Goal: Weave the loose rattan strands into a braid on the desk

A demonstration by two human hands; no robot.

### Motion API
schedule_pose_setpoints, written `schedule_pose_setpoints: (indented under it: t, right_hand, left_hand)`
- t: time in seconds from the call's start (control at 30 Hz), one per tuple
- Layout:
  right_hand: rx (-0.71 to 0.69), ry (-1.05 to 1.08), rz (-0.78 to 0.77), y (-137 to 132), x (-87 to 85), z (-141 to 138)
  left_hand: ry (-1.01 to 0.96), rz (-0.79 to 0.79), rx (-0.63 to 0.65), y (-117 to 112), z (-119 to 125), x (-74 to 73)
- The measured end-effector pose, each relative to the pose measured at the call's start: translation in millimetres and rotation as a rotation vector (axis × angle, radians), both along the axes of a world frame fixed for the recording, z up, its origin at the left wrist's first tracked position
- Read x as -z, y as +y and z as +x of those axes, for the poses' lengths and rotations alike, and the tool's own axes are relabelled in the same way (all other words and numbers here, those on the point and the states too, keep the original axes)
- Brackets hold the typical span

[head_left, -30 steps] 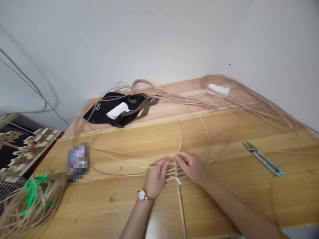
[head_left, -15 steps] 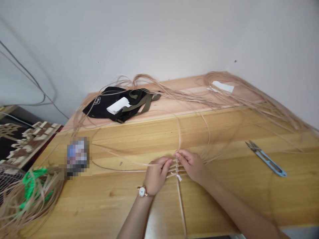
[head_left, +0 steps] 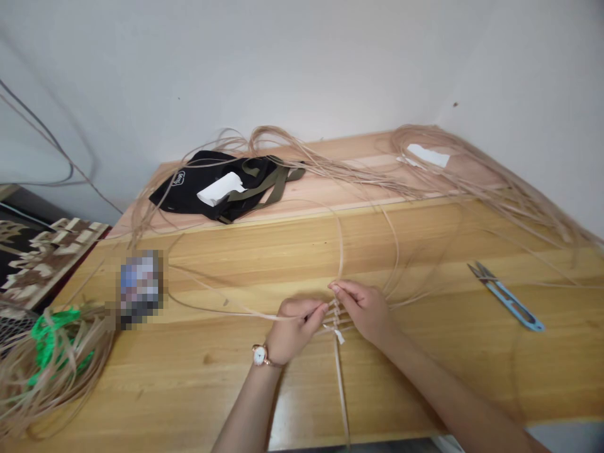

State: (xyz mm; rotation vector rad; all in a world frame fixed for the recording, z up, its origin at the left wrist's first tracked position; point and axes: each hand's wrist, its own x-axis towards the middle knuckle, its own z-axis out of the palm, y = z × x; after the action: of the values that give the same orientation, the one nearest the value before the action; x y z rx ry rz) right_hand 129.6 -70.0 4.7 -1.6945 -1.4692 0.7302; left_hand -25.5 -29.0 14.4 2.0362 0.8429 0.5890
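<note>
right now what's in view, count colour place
table: 1, yellowish, centre
walls: 2, pale grey, behind
woven piece: 1, tan, centre
tag: 1, white, centre
strands: many, tan, across table
coil: 1, tan, left
tie: 1, green, on coil
snips: 1, light blue, right
bag: 1, black, back left
scraps: several, white, bag and back right
blurred item: 1, mixed, left
patterned pieces: several, brownish, far left
mesh: 1, dark, left edge
cords: 2, dark, left
watch: 1, white-dialled, left wrist
left hand: 1, bare, centre
right hand: 1, bare, centre

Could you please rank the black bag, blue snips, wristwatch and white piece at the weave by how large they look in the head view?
Largest to smallest:
1. Black bag
2. Blue snips
3. Wristwatch
4. White piece at the weave
</note>
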Motion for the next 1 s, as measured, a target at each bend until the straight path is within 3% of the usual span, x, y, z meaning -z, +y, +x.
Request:
schedule_pose_setpoints:
  t: [0.17, 0.27, 0.43, 0.53, 0.63, 0.8, 1.0]
  right_hand:
    - [-0.023, 0.074, 0.021, -2, -1.7, 1]
    - [-0.011, 0.076, -0.007, -4, -2.1, 3]
    - [0.01, 0.059, -0.018, -6, -3.6, 3]
    - [0.008, 0.025, -0.008, -6, -4.4, 2]
    - [-0.003, 0.021, -0.001, -5, -4.5, 1]
    - [-0.032, 0.033, 0.001, -6, -5.4, 4]
    - [-0.041, 0.03, 0.016, -5, -8.7, 8]
  left_hand:
    - [0.017, -0.056, -0.11, 0, 1, 1.2]
    - [0.043, -0.09, -0.184, 3, -10, -8.4]
    - [0.241, 0.088, -0.156, -9, -57, -35.2]
    - [0.288, 0.225, -0.171, -26, -68, -45.5]
    - [0.345, 0.334, -0.115, -33, -47, -47.0]
    - [0.316, 0.28, 0.055, -20, 4, -37.2]
    - [0.168, 0.164, 0.1, -11, 7, -31.4]
